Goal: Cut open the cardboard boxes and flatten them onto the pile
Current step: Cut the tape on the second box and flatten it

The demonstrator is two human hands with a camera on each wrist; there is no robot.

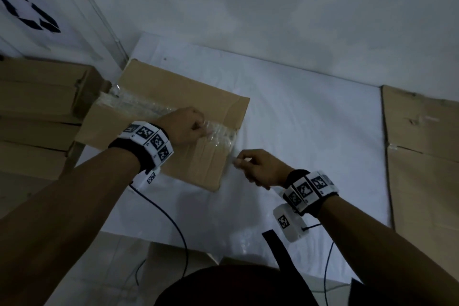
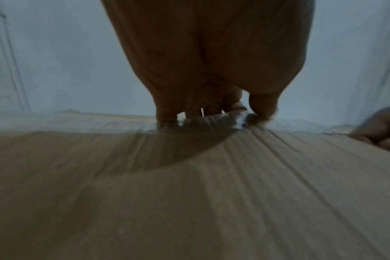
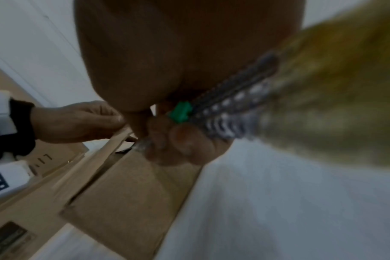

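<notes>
A brown cardboard box (image 1: 154, 97) lies on the white-covered table, with crinkled clear tape (image 1: 218, 135) along its top seam. My left hand (image 1: 202, 129) rests on the box top, thumb and fingertips (image 2: 211, 112) pinching the tape near the right end. My right hand (image 1: 242, 160) grips a utility knife (image 3: 234, 105) with a yellow handle and green slider. Its tip meets the box's right end, just below the seam. The blade itself is hidden behind my fingers (image 3: 178, 140).
Several more cardboard boxes (image 1: 37, 107) are stacked at the left against the wall. Flattened cardboard (image 1: 422, 156) lies along the table's right side. White cloth (image 1: 310, 131) spreads between the two. Black cables (image 1: 173, 218) hang off the near edge.
</notes>
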